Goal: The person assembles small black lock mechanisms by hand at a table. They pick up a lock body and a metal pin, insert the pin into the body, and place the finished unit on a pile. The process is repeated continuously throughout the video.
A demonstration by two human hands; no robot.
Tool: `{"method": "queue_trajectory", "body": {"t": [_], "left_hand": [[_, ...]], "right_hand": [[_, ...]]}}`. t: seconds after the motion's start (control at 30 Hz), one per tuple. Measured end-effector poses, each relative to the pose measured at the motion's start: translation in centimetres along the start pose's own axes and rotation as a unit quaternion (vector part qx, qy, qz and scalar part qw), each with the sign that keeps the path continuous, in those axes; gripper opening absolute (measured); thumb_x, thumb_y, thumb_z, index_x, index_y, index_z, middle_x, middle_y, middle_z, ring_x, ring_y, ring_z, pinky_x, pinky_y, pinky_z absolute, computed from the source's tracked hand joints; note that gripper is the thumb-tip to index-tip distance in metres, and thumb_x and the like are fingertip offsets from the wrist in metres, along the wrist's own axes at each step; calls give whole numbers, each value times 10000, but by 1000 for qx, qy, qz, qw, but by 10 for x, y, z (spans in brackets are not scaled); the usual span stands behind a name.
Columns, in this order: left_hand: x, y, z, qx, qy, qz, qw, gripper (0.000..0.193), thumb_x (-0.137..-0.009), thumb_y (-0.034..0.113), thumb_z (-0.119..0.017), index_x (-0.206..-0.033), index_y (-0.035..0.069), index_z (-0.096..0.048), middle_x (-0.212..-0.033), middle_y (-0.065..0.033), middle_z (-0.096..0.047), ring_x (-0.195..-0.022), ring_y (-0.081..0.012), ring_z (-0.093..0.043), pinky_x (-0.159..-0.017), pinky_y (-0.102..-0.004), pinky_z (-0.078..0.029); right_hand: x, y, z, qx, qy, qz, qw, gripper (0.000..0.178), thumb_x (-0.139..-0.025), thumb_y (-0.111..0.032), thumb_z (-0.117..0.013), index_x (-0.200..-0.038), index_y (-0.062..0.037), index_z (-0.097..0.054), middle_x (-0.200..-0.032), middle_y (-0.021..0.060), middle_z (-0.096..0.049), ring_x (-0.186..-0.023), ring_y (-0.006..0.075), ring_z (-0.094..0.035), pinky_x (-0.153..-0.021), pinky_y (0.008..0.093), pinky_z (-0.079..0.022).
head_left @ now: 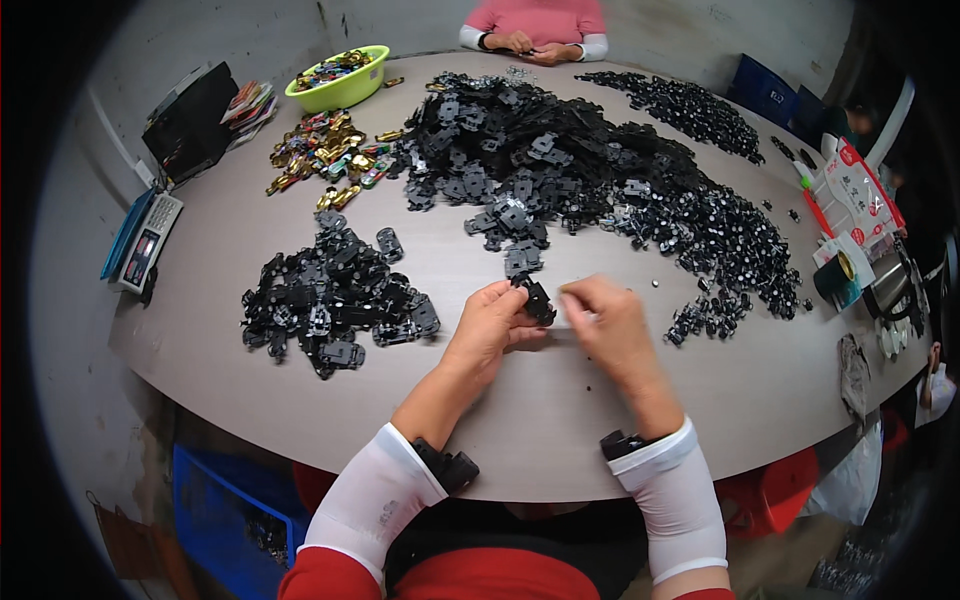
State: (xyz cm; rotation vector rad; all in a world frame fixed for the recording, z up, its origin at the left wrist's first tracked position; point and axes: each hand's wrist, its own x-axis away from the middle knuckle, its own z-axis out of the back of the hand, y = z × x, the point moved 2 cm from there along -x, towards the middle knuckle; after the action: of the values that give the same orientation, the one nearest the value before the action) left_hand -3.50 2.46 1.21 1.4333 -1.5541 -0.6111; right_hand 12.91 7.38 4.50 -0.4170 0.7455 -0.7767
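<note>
My left hand (490,322) has its grip grasping 1 small black plastic part (537,298); my right hand (607,320) is clenched just beside it, above the tabletop (560,400).

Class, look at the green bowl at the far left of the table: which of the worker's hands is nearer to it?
Left. The left hand, holding a black part, lies closer to the green bowl; the right hand sits farther right, beyond it.

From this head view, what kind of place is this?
Probably a small hand-assembly workshop. Heaps of black plastic parts cover a shared grey table, the left hand holds one black part with the right hand beside it, and a weighing scale sits at the edge.
</note>
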Motion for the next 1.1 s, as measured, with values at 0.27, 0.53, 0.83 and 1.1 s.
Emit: {"method": "queue_trajectory", "body": {"t": [0.27, 0.53, 0.83, 1.1], "left_hand": [[-4, -5, 0, -30, -27, 29, 999, 153, -986, 153, -497, -1075, 43, -555, -950, -97, -662, -855, -226, -680, -746, -359, -587], [3, -2, -7, 39, -56, 67, 995, 237, -971, 126, -564, -1185, 31, -532, -1051, -65, -604, -902, -213, -662, -765, -339, -588], [11, 4, -11, -183, -88, -35, 979, 391, -905, 75, -657, -1275, 5, -554, -929, 6, -614, -751, -50, -539, -613, -197, -450], [4, -1, -1, 1, -38, 24, 999, 247, -911, 101, -669, -1124, -9, -608, -976, -56, -657, -827, -105, -616, -700, -241, -526]], "right_hand": [[12, 59, 47, 154, -52, -110, 981, 300, -749, -136, -749, -1007, 1, -676, -983, 134, -617, -971, 306, -566, -856, 380, -466], [4, 37, 35, -26, -15, -78, 997, 323, -748, -83, -754, -1049, -7, -664, -982, 124, -640, -946, 290, -601, -839, 372, -492], [6, 1, 19, -69, -58, 68, 994, 355, -763, -26, -733, -1104, -20, -637, -1070, 130, -652, -994, 293, -633, -837, 350, -519], [8, 5, 14, -70, -81, 39, 993, 293, -779, -41, -728, -1050, 6, -626, -1012, 121, -652, -879, 273, -656, -740, 337, -535]]}}
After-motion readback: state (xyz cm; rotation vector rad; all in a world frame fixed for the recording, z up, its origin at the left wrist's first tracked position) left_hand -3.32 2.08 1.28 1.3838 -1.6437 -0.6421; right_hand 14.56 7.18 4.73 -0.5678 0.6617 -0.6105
